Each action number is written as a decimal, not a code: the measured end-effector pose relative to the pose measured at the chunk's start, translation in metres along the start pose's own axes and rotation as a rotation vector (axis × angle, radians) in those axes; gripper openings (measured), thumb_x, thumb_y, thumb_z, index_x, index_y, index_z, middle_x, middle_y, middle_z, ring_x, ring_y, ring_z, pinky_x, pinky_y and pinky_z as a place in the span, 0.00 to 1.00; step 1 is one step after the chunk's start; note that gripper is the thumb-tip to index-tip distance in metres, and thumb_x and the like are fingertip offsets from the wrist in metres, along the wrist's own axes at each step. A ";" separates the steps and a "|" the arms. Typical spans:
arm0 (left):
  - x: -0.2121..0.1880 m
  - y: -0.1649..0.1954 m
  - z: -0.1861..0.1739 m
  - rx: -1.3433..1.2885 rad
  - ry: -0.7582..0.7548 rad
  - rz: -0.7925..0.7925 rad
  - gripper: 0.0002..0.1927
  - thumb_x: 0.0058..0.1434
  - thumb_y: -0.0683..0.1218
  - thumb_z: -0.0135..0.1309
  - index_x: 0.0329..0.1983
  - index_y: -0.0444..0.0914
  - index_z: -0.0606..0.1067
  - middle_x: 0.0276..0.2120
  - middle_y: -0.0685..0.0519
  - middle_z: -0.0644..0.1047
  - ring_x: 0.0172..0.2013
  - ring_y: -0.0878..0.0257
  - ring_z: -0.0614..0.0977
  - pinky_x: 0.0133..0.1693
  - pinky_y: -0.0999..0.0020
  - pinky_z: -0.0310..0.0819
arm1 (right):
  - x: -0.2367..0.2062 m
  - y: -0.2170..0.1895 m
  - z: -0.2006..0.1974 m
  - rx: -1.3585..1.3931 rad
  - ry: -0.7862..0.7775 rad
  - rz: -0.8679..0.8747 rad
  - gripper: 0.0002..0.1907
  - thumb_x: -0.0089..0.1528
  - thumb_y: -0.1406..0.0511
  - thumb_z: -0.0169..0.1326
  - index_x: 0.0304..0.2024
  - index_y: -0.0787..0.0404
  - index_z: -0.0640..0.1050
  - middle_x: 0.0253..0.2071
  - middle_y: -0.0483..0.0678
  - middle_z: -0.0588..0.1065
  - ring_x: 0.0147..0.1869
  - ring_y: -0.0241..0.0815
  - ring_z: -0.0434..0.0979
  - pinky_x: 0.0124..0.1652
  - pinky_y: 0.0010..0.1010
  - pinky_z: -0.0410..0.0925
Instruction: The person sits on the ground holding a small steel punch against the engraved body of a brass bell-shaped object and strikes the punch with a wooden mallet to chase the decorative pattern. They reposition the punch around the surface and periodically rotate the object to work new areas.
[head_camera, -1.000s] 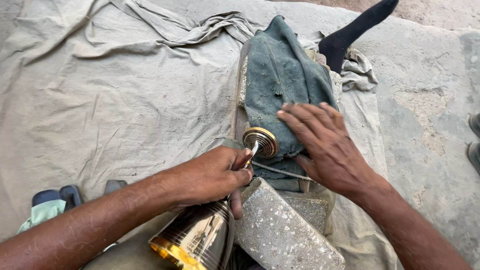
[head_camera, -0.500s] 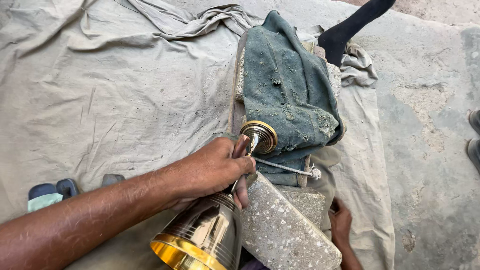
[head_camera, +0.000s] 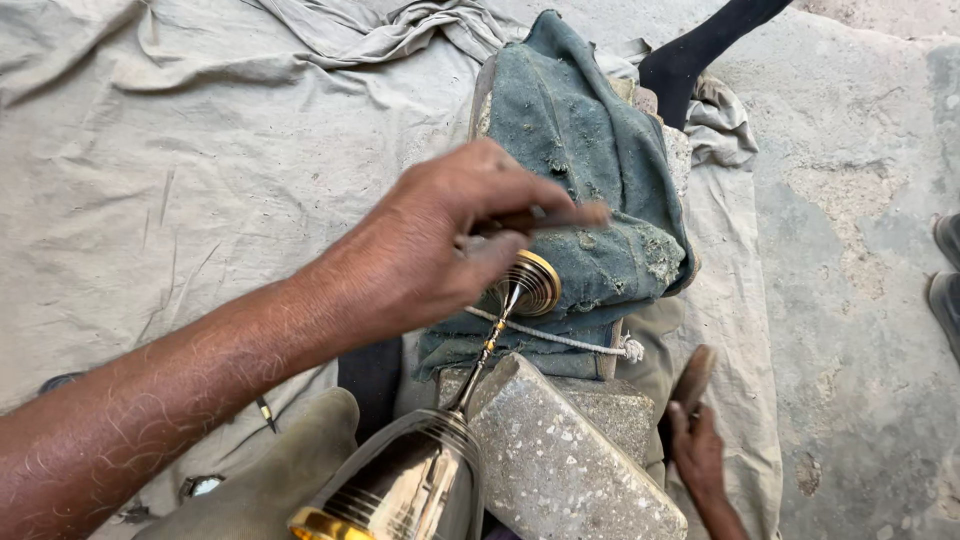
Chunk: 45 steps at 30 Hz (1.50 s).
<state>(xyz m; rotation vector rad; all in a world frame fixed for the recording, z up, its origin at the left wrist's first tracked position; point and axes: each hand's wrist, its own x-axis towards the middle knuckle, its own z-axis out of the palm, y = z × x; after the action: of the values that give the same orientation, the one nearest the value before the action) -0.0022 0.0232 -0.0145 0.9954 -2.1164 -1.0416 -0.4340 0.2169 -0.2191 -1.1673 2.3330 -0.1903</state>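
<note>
Nearest the camera, at the bottom edge, lies a polished brass goblet (head_camera: 405, 490) on its side, its bowl toward the viewer and its thin stem running up and away to the round ridged foot (head_camera: 530, 283). The stem leans against the corner of a speckled grey stone block (head_camera: 565, 450), which seems to prop the piece so the foot sits up against the padded rest beyond.

Just right of the block, low in the frame, the right hand (head_camera: 697, 455) rests on the cloth, fingers loosely curled around or beside a small brown rounded object (head_camera: 692, 378); whether its grip is closed on it cannot be told.

Above the goblet the left hand (head_camera: 440, 240) hovers over the foot, thumb and forefinger pinched shut on a slim dark stick-like tool (head_camera: 560, 217), held close to the foot's rim.

Behind it a dusty blue-green cloth (head_camera: 590, 150) is draped over a block and bound with a white cord (head_camera: 560, 340), likely as a cushion. A beige sheet (head_camera: 180, 150) covers the floor, with bare concrete (head_camera: 860, 250) to the right.
</note>
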 end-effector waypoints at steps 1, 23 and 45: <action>0.000 0.002 0.003 -0.040 0.034 0.134 0.17 0.65 0.42 0.56 0.57 0.46 0.79 0.40 0.52 0.78 0.40 0.66 0.80 0.41 0.72 0.81 | 0.002 0.004 -0.012 0.007 0.031 0.051 0.21 0.72 0.53 0.50 0.55 0.65 0.73 0.38 0.57 0.81 0.39 0.49 0.82 0.40 0.41 0.73; 0.021 0.000 0.020 -0.088 -0.100 0.017 0.32 0.53 0.40 0.66 0.62 0.47 0.75 0.37 0.54 0.85 0.36 0.65 0.87 0.38 0.64 0.84 | -0.041 -0.140 -0.122 0.831 -0.150 -0.351 0.23 0.53 0.82 0.59 0.49 0.67 0.70 0.40 0.50 0.75 0.48 0.42 0.78 0.45 0.36 0.76; 0.028 0.012 0.022 0.037 -0.148 0.086 0.28 0.51 0.39 0.65 0.58 0.43 0.78 0.43 0.50 0.84 0.42 0.55 0.85 0.46 0.57 0.80 | -0.037 -0.195 -0.133 0.235 0.106 -0.663 0.14 0.59 0.77 0.61 0.47 0.67 0.76 0.43 0.48 0.78 0.47 0.37 0.81 0.50 0.30 0.77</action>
<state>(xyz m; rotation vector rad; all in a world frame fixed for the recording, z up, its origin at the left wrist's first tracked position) -0.0388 0.0144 -0.0122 0.8594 -2.2840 -1.0664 -0.3460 0.1118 -0.0234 -1.7923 1.8547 -0.7491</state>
